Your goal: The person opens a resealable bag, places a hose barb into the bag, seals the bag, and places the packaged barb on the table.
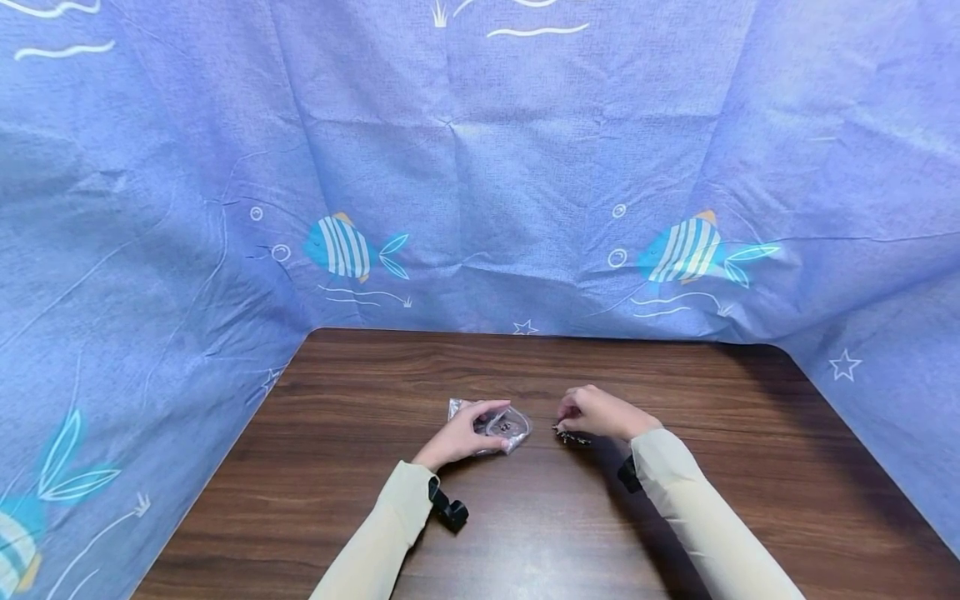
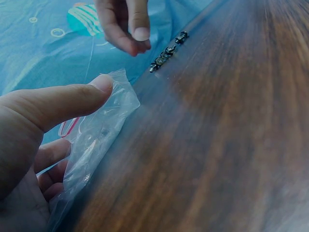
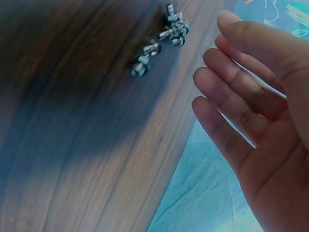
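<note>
My left hand [image 1: 461,435] holds a clear plastic zip bag [image 2: 104,125] low over the table, its thumb along the near side and its fingers curled behind. A red line marks the bag's seal. Through the film, a few small shiny pieces [image 1: 506,427] show inside the bag. To the right, my right hand [image 1: 603,412] hovers over a small pile of shiny metal parts [image 3: 176,29] that look like screws. In the right wrist view its fingers are loosely bent, with nothing seen between them. The little parts lie on the table in an uneven cluster below its fingertips.
The brown wood-grain table [image 1: 360,375] spreads under both hands. Its far edge meets a blue cloth backdrop [image 1: 517,200] with printed fish, which also hangs along both sides. Each wrist carries a black strap-on camera [image 1: 450,510].
</note>
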A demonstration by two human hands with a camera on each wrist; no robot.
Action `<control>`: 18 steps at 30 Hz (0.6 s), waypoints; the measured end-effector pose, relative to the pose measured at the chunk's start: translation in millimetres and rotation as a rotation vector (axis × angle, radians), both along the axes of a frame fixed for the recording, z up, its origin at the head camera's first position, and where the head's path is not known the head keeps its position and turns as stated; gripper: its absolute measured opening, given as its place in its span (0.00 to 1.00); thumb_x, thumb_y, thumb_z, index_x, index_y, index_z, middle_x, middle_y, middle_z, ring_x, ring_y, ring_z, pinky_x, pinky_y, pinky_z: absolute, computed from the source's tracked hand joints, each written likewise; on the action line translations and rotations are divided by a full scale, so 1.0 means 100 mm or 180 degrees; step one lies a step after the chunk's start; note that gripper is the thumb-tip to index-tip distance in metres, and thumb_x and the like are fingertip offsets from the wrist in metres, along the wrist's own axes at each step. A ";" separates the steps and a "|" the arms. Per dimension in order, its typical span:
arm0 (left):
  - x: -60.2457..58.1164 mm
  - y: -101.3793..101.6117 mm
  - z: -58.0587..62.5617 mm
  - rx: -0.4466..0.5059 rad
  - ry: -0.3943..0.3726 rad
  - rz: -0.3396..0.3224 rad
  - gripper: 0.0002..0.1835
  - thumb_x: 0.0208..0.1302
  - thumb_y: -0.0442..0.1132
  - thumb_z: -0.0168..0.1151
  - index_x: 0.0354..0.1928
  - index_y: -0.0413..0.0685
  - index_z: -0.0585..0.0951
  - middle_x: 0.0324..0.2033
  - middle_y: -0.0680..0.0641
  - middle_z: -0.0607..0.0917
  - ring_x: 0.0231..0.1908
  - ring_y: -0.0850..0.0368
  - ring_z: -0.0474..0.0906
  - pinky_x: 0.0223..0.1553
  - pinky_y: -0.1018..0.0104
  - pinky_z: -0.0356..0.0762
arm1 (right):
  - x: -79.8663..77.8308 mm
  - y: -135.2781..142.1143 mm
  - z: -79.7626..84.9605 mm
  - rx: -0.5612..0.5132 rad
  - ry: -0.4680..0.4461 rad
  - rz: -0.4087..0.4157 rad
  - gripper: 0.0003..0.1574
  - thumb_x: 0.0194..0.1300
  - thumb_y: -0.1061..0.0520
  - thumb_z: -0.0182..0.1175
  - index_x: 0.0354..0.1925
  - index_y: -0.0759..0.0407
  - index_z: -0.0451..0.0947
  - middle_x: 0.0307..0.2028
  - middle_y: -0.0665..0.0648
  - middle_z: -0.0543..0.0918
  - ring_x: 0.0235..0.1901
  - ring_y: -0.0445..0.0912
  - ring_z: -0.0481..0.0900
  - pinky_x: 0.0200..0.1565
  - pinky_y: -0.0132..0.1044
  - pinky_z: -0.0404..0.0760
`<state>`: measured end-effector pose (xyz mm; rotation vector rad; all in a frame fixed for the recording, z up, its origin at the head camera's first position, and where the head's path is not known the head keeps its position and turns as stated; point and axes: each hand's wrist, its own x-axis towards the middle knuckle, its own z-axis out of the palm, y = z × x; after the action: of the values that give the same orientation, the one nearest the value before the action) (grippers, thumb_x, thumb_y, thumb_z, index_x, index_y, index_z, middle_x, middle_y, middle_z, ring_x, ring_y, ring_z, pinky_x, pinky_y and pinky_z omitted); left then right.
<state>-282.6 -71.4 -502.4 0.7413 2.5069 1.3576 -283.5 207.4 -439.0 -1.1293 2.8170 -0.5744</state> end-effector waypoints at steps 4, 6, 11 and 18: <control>0.00 0.00 0.00 -0.0003 0.0021 0.0001 0.34 0.55 0.48 0.71 0.66 0.57 0.72 0.60 0.48 0.76 0.57 0.52 0.68 0.58 0.52 0.67 | 0.04 0.07 -0.01 -0.0104 -0.0184 -0.0107 0.05 0.58 0.59 0.67 0.33 0.60 0.83 0.30 0.49 0.83 0.29 0.34 0.76 0.35 0.29 0.78; 0.00 0.00 -0.01 0.0001 0.0028 -0.0007 0.34 0.56 0.48 0.71 0.66 0.56 0.72 0.60 0.48 0.76 0.57 0.51 0.68 0.59 0.52 0.67 | 0.05 0.11 -0.02 -0.0150 -0.0271 -0.0130 0.05 0.58 0.59 0.67 0.33 0.61 0.83 0.30 0.49 0.83 0.29 0.34 0.76 0.34 0.29 0.78; -0.01 0.00 -0.01 -0.0025 0.0042 -0.0004 0.35 0.55 0.48 0.71 0.66 0.56 0.72 0.60 0.49 0.76 0.57 0.52 0.68 0.59 0.52 0.67 | 0.08 0.20 -0.05 -0.0218 -0.0520 -0.0262 0.07 0.57 0.59 0.68 0.34 0.61 0.83 0.30 0.49 0.84 0.29 0.33 0.76 0.33 0.28 0.78; 0.00 0.00 -0.02 -0.0020 0.0053 0.0001 0.35 0.55 0.49 0.71 0.66 0.56 0.72 0.59 0.48 0.76 0.56 0.52 0.68 0.58 0.52 0.68 | 0.13 0.30 -0.13 -0.0194 -0.0611 -0.0404 0.09 0.55 0.57 0.69 0.35 0.60 0.83 0.30 0.48 0.84 0.30 0.33 0.75 0.34 0.29 0.76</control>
<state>-283.1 -71.6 -504.0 0.7539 2.5230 1.3483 -270.5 237.0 -452.0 -0.8565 2.7354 -0.7400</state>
